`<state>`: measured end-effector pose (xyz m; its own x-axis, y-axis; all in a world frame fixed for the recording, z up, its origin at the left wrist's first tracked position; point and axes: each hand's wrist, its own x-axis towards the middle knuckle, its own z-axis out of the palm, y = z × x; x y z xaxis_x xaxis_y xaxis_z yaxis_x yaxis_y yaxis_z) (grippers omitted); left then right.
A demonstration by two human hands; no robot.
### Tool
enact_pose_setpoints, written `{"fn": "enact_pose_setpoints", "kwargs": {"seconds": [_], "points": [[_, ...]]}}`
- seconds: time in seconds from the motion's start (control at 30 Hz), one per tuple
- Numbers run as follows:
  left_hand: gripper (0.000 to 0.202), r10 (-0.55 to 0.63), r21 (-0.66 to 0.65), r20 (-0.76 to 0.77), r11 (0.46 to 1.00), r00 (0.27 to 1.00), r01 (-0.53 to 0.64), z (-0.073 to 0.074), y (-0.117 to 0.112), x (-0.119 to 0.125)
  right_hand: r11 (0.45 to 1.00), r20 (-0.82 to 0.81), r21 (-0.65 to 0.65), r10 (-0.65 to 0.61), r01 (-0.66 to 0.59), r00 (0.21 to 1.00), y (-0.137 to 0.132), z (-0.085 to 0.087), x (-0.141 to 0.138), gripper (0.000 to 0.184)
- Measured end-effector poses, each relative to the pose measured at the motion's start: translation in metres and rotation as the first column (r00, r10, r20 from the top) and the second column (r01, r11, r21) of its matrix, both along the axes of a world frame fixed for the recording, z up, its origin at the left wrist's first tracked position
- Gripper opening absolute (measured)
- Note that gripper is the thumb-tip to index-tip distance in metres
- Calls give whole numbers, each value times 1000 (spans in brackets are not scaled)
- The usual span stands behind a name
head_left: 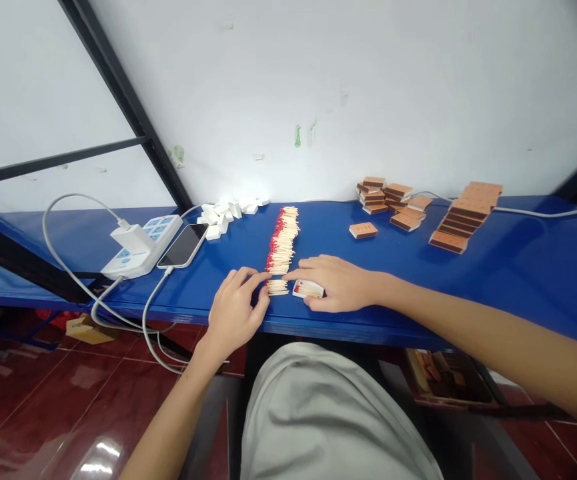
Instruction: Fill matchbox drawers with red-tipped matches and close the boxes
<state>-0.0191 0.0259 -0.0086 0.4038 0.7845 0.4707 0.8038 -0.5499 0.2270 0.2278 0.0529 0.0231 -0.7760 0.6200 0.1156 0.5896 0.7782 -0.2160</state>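
Note:
A long row of red-headed matches (283,240) lies on the blue table, heads to the left. At its near end a small group of matches (277,288) is set slightly apart by a narrow gap. My left hand (235,307) has its index fingertip at that gap on the head side, with thumb and finger apart. From the right, the stretched index finger of my right hand (338,283) touches the other side of the gap. Beneath my right hand is a small white matchbox tray (308,289) with some matches inside, partly covered by the fingers; the thumb rests by its near edge.
White empty trays (223,217) are heaped at the back left. Brown matchboxes (373,195) are piled at the back right, with one single matchbox (363,231) nearer and a slanting row of matchboxes (468,215) further right. A phone (184,245) and power strip (143,247) with cables lie left.

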Motion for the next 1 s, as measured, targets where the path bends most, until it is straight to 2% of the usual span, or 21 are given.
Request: {"fn": "enact_pose_setpoints", "kwargs": {"seconds": [0.2, 0.6, 0.87, 1.0], "points": [[34, 27, -64, -12, 998, 1000, -28, 4, 0, 2, 1000, -14, 9, 4, -4, 1000, 0, -1, 0, 56], [26, -15, -177, 110, 984, 994, 35, 7, 2, 0, 997, -89, 14, 72, -71, 993, 1, -4, 4, 62], [24, -23, -146, 100, 989, 995, 38, 5, 1, -2, 996, -148, 0, 92, -93, 985, 1, -3, 2, 52], [23, -28, -120, 91, 992, 995, 39, 4, 2, -2, 992, -192, 66, 122, -111, 974, 0, -4, 0, 47]]}}
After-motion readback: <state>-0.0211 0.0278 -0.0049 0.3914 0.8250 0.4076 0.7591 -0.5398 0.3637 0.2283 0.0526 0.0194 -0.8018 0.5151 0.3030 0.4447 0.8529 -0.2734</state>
